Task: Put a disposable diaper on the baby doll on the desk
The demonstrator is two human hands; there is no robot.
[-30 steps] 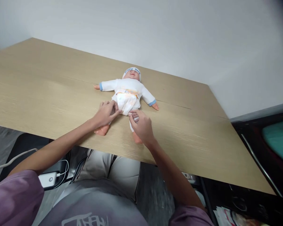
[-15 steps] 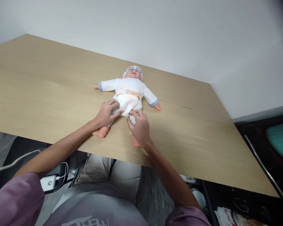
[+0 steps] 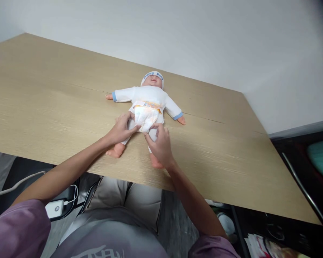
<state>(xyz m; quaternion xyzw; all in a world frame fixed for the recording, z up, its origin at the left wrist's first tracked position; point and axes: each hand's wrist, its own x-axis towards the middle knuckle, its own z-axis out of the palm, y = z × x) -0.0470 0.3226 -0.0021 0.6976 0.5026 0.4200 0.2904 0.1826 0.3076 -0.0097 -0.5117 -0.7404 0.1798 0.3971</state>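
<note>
A baby doll (image 3: 148, 96) in a white top with blue cuffs and a lettered cap lies on its back on the wooden table (image 3: 56, 96), head toward the wall. It wears a white diaper (image 3: 145, 118) with an orange-printed waistband. My left hand (image 3: 121, 129) grips the diaper's left side at the doll's hip. My right hand (image 3: 160, 143) pinches the diaper's lower right side over the doll's leg. Both bare feet stick out below my hands.
The table's near edge runs just above my lap. Below it at left lie a white charger (image 3: 54, 208) and a white cable (image 3: 13, 184). Dark furniture with a teal object (image 3: 321, 157) stands at right. A plain wall rises behind the table.
Both hands have slid a little up the doll onto the diaper. The view has shifted slightly, so the doll sits a bit higher in the picture.
</note>
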